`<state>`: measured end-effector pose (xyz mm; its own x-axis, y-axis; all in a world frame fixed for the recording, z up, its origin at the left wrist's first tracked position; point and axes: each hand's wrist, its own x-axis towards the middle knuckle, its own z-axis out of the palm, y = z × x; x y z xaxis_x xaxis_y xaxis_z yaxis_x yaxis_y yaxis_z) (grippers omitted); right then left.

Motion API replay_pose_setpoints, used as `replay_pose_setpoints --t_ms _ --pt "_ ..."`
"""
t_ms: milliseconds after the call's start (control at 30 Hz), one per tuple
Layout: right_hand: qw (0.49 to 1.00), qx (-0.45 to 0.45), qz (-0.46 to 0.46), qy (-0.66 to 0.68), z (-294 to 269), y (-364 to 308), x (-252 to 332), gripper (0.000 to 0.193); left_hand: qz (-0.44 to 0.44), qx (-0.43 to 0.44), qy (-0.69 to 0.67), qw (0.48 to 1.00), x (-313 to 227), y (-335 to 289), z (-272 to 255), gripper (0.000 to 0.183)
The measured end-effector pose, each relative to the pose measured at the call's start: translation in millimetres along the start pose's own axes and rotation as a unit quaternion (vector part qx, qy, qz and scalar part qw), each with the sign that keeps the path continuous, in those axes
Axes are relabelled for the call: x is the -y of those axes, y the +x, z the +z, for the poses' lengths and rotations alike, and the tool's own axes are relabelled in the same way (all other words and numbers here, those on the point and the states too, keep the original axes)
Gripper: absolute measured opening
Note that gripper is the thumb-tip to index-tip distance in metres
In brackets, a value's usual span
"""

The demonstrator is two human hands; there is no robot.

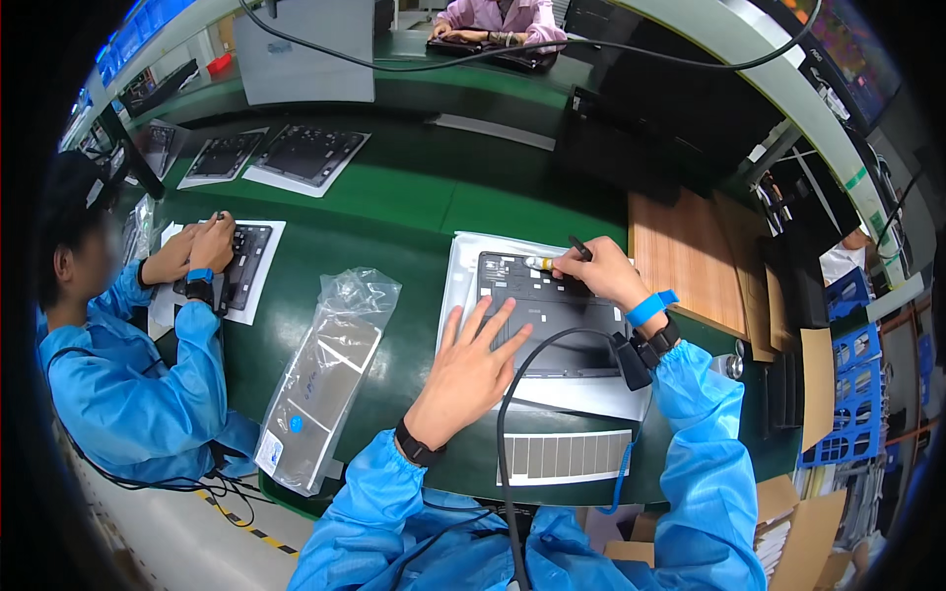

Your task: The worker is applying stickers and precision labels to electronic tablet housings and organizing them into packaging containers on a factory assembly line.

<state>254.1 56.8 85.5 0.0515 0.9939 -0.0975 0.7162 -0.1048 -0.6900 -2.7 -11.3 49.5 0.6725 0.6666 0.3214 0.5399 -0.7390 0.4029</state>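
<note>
A dark grey laptop cover panel (532, 325) lies on white sheets (459, 286) in front of me, with small pale pads dotted over it. My left hand (463, 379) rests with fingers spread over the panel's left part and holds nothing. In my right hand (606, 271) is a pen-like tool (539, 263) with a yellow and white end and a black end. Its pale end points left, at the panel's upper part; whether it touches cannot be made out. Near the front edge, below the panel, lies a sheet of grey adhesive strips (567, 457).
Left of me lies a clear plastic bag (330, 369) of grey sheets. Beyond it, a co-worker in blue (138, 384) handles another panel (251, 258). More panels (307, 155) lie farther back. Wooden boards (687, 258) lie at right. A black cable (503, 433) crosses before me.
</note>
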Motion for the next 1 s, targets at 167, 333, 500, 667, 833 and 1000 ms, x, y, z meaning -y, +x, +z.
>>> replay_pose_setpoints --t_ms 167,333,500,667,833,1000 --pt "0.997 0.008 0.006 -0.075 -7.7 3.0 8.2 0.025 -0.022 -0.007 -0.014 1.000 2.5 1.7 0.5 0.054" --pt "1.000 -0.003 -0.027 0.015 4.4 6.9 -2.7 0.025 -0.009 -0.014 -0.016 1.000 1.4 2.0 1.8 0.053" --pt "0.995 -0.053 -0.051 -0.069 -14.9 -20.8 0.4 0.026 -0.005 -0.012 0.005 1.000 -1.8 -2.8 2.0 0.049" --pt "0.965 -0.057 -0.095 0.237 6.7 -148.0 53.6 0.014 -0.044 -0.065 -0.153 0.985 -28.6 -36.7 -12.5 0.053" --pt "0.978 -0.066 -0.161 0.114 107.8 -257.4 69.6 0.023 -0.190 0.056 -0.711 0.674 -93.9 -89.6 -9.4 0.067" --pt "0.984 -0.113 -0.122 -0.063 92.2 -288.8 42.1 0.025 -0.218 -0.181 -0.685 0.671 -72.8 -131.5 9.0 0.046"
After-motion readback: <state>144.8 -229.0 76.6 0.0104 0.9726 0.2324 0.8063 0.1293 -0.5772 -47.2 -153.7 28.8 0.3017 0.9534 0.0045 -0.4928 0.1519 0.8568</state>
